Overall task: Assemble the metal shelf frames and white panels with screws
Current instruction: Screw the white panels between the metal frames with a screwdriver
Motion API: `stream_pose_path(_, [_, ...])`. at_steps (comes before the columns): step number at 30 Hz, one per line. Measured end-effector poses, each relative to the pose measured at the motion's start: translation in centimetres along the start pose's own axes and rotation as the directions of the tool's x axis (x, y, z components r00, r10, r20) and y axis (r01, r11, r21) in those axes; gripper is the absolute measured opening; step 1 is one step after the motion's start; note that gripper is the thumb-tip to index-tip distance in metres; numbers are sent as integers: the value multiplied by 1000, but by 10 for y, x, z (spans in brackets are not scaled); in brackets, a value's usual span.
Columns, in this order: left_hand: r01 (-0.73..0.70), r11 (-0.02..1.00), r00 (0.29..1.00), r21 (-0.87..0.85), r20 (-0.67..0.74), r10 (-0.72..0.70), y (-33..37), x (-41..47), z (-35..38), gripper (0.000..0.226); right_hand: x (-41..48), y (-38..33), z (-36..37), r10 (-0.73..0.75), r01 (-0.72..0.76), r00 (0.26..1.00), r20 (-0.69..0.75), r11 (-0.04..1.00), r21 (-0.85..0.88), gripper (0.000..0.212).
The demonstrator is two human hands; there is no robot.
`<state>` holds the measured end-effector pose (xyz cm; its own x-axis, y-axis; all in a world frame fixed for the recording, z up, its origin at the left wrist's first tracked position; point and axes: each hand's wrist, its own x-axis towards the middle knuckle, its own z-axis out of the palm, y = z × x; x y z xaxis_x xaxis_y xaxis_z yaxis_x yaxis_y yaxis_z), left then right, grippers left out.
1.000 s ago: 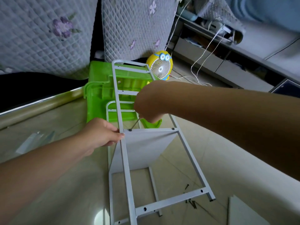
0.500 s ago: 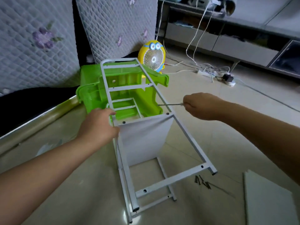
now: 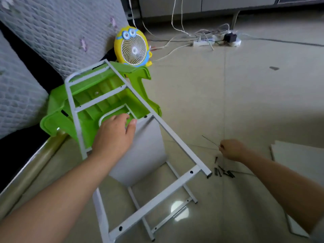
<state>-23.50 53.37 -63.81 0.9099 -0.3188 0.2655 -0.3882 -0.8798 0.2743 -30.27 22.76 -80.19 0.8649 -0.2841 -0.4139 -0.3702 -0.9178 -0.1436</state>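
A white metal shelf frame (image 3: 177, 144) lies tilted over the floor, its far end on a green plastic stool (image 3: 98, 95). A white panel (image 3: 145, 151) hangs fixed under its middle crossbar. My left hand (image 3: 114, 135) rests on the panel's top edge, fingers over the crossbar and thumb out. My right hand (image 3: 231, 149) is down at the floor to the right, pinching a thin metal key (image 3: 210, 141) that points up and left. Just below it, several black screws (image 3: 222, 171) lie loose by the frame's corner.
More white panels (image 3: 298, 160) lie flat at the right edge. A yellow desk fan (image 3: 133, 46) stands behind the stool, with cables and a power strip (image 3: 203, 43) beyond. A quilted sofa (image 3: 52, 32) fills the left side.
My right hand has left the frame's crossbar with the thin key and dropped to the floor beside the screws. My left hand has shifted from the frame's side rail onto the panel's top edge.
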Motion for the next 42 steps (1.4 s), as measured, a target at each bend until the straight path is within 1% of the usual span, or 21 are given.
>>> stream_pose_path(2, [-51, 999, 999, 17, 14, 51, 3, 3, 5, 48, 6, 13, 20, 51, -50, 998, 34, 998, -30, 29])
stream_pose_path(4, [-135, 989, 988, 63, 83, 129, 3, 2, 9, 57, 12, 23, 36, 79, -78, 997, 21, 995, -58, 27])
stream_pose_path(5, [-193, 974, 976, 120, 124, 178, 2, 0, 11, 53, 15, 28, 42, 90, -89, 996, -1, 993, -78, 28])
stream_pose_path(6, [-213, 959, 970, 188, 159, 185, 1, -2, 11, 44, 18, 32, 47, 101, -103, 995, -22, 990, -98, 28])
stream_pose_path(7, [-210, 948, 972, 240, 154, 176, 0, -4, 12, 36, 21, 35, 49, 110, -115, 993, -43, 987, -115, 29])
stream_pose_path(9, [-188, 951, 976, 245, 153, 154, -2, -5, 12, 29, 25, 39, 52, 130, -140, 988, -81, 981, -131, 29])
stream_pose_path(13, [-234, 936, 971, 263, 108, 213, -4, -5, 14, 31, 31, 43, 59, 147, -165, 982, -118, 974, -158, 28])
stream_pose_path(15, [-192, 960, 979, 205, 106, 173, 0, -4, 13, 30, 31, 44, 61, 153, -170, 979, -134, 977, -129, 26])
stream_pose_path(18, [-105, 979, 993, 173, 76, 93, 2, -4, 17, 43, 31, 44, 65, 155, -171, 974, -164, 981, -87, 25])
stream_pose_path(20, [-76, 982, 996, 173, 68, 66, 2, -5, 17, 44, 31, 42, 68, 164, -179, 974, -156, 980, -84, 25])
stream_pose_path(23, [-37, 988, 997, 152, 70, 27, 1, -4, 18, 27, 31, 40, 69, 169, -184, 975, -146, 978, -96, 27])
stream_pose_path(24, [-26, 988, 997, 154, 73, 15, 1, -3, 17, 26, 30, 40, 69, 161, -177, 977, -138, 978, -113, 28])
stream_pose_path(29, [-52, 989, 998, 139, 47, 46, 2, -4, 18, 27, 22, 46, 60, 135, -147, 984, -112, 983, -109, 29])
stream_pose_path(32, [-85, 986, 996, 142, 24, 82, 1, -5, 19, 37, 14, 52, 61, 105, -113, 992, -74, 989, -100, 30])
stream_pose_path(34, [-103, 982, 995, 158, 18, 101, 0, -5, 20, 45, 7, 57, 62, 76, -81, 995, -70, 994, -72, 36])
stream_pose_path(35, [-112, 981, 994, 160, 16, 111, 0, -5, 20, 46, 4, 59, 61, 60, -63, 995, -74, 997, -39, 45])
stream_pose_path(37, [-119, 982, 993, 146, 9, 119, -1, -6, 20, 43, -2, 63, 61, 24, -22, 997, -78, 1000, 21, 62])
stream_pose_path(38, [-119, 983, 993, 141, 10, 119, 1, -7, 19, 41, -6, 66, 62, 14, -11, 997, -80, 999, 33, 63])
stream_pose_path(39, [-114, 984, 993, 140, 23, 112, 2, -9, 17, 38, -11, 68, 62, 23, -20, 997, -79, 999, 34, 56])
stream_pose_path(41, [-74, 989, 996, 126, 55, 68, 6, -12, 16, 25, -18, 75, 64, 47, -42, 995, -87, 998, 54, 31])
stream_pose_path(42, [-50, 991, 997, 125, 71, 42, 8, -12, 15, 21, -19, 79, 65, 52, -46, 995, -83, 997, 69, 24])
